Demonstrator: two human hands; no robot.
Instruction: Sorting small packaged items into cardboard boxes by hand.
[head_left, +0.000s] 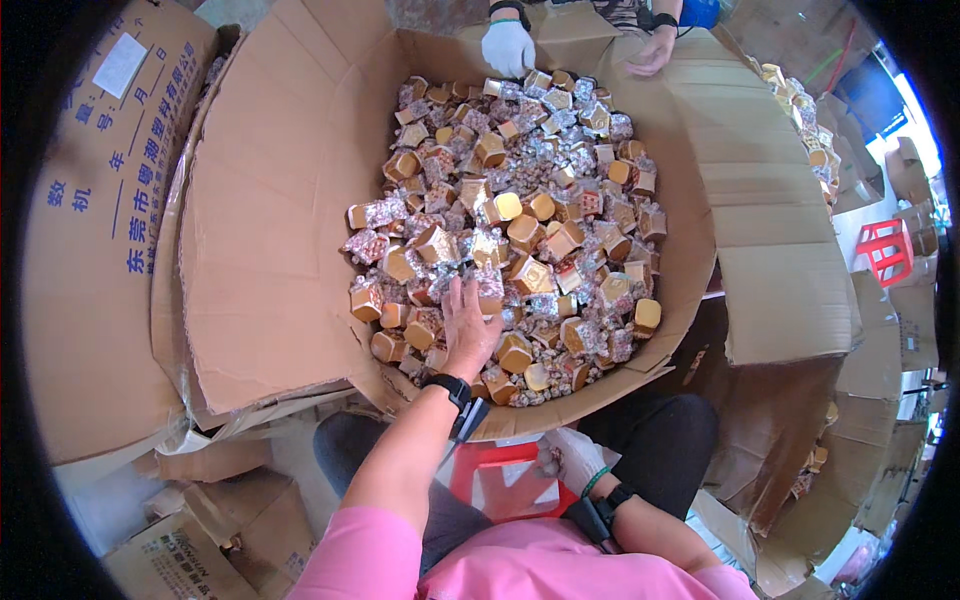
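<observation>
A large cardboard box (pixel 270 220) stands before me, filled with a heap of small house-shaped pieces (pixel 525 232) in gold and brown with glittery silver parts. My bare left hand (pixel 467 325) lies on the near left part of the heap, fingers stretched out and touching the pieces. Its fingertips reach a silvery piece (pixel 489 285). Over my lap, just outside the box's near edge, is my right hand (pixel 574 460) in a white glove. Its fingers are curled around something greyish that I cannot make out.
Across the box, another person's gloved hand (pixel 508 48) touches the heap, and their bare hand (pixel 652 50) hangs by the far wall. A red stool (pixel 500 480) shows between my legs. A wide cardboard flap (pixel 775 230) folds outward on the right; a printed carton (pixel 110 250) stands left.
</observation>
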